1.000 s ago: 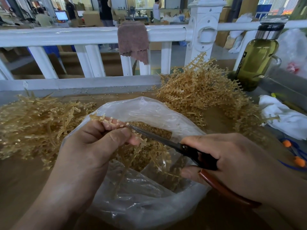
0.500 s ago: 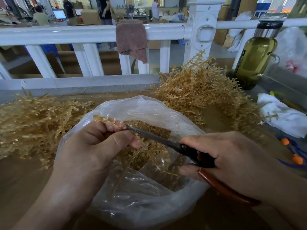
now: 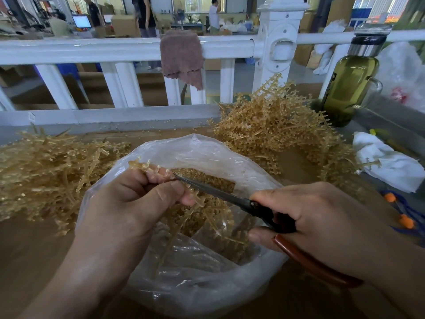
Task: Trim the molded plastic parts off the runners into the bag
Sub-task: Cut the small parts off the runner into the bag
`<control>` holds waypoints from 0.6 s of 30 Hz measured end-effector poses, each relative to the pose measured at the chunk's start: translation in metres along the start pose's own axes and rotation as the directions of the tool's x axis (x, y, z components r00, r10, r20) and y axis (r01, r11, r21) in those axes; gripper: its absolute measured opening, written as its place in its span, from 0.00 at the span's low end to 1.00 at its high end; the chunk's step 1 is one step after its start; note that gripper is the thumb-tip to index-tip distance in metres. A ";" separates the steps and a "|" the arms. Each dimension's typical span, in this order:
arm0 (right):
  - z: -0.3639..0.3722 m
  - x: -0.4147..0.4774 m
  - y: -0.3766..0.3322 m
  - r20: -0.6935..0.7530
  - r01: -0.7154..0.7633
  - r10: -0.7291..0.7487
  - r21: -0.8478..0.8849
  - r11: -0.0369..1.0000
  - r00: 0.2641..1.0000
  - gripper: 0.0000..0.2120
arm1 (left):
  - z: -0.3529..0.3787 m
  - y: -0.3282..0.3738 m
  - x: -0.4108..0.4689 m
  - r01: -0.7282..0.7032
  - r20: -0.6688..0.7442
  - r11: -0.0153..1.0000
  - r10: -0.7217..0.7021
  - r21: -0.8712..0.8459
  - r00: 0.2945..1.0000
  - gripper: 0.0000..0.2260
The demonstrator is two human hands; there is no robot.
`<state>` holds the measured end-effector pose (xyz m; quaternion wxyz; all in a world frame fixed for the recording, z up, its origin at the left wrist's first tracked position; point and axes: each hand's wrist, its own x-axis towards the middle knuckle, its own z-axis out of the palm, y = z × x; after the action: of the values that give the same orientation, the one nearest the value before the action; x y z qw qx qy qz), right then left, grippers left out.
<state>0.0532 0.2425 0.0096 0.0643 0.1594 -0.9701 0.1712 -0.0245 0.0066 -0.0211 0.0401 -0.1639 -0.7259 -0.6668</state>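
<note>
The left hand (image 3: 128, 210) pinched a tan, comb-like plastic runner (image 3: 147, 167) just over the clear plastic bag (image 3: 207, 149); the right hand (image 3: 322, 222) curled round black-and-red scissors (image 3: 220, 193), blades nearly closed on it. I'd snip flush, staying above the bag's mouth.

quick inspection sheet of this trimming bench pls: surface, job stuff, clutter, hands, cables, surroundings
surface: brown table, small bits scattered by the far edge.
job's things: open clear bag holding cut parts; runner held over it; scissors, blades at the runner; left pile and right pile of runners.
clutter: bottle, white cloth.
hands: left hand grips the runner; right hand grips the scissors.
cables: blue strands with orange knobs at right edge, kind unclear.
surroundings: white railing with brown cloth draped on it; people and boxes beyond.
</note>
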 end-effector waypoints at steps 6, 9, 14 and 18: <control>0.003 0.000 0.001 -0.017 0.002 -0.002 0.022 1.000 1.000 0.09 | -0.001 -0.003 0.001 0.024 -0.004 0.999 -0.024 -0.023 1.000 0.14; 0.007 0.000 0.005 -0.021 -0.003 0.004 0.044 0.999 1.000 0.14 | -0.001 -0.005 0.001 0.058 0.009 0.990 -0.057 -0.125 0.998 0.16; 0.007 0.000 0.007 -0.042 -0.020 0.021 0.028 0.999 0.999 0.19 | 0.001 -0.003 0.001 0.062 0.056 0.983 -0.053 -0.172 0.997 0.10; 0.005 0.000 0.006 -0.040 -0.031 0.032 0.023 0.999 0.999 0.18 | 0.003 -0.001 0.002 0.068 0.034 0.977 -0.062 -0.204 0.997 0.16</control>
<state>0.0507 0.2456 0.0032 0.0795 0.1415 -0.9690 0.1864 -0.0259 0.0093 -0.0215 -0.0089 -0.1527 -0.6588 -0.7366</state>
